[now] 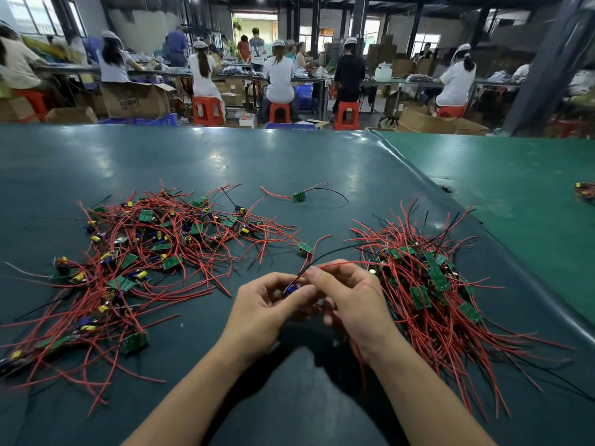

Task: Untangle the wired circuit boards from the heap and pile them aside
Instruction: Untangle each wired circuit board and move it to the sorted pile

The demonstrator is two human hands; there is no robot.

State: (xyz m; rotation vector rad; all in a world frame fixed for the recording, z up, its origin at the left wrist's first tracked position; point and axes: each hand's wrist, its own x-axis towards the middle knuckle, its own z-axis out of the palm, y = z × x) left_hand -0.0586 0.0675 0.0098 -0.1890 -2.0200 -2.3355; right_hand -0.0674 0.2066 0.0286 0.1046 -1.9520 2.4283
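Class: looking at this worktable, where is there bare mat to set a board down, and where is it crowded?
Bare mat spans the far side, beyond the lone board. A bare strip lies between the tangled heap and the sorted pile, partly taken by both hands, left hand and right hand. Both piles are crowded with wires.

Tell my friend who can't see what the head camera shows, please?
Two hands, left and right, hold one small circuit board by its red and black wires over a dark green table. A loose tangled heap lies to the left, a tidier pile to the right, and one lone board farther back.
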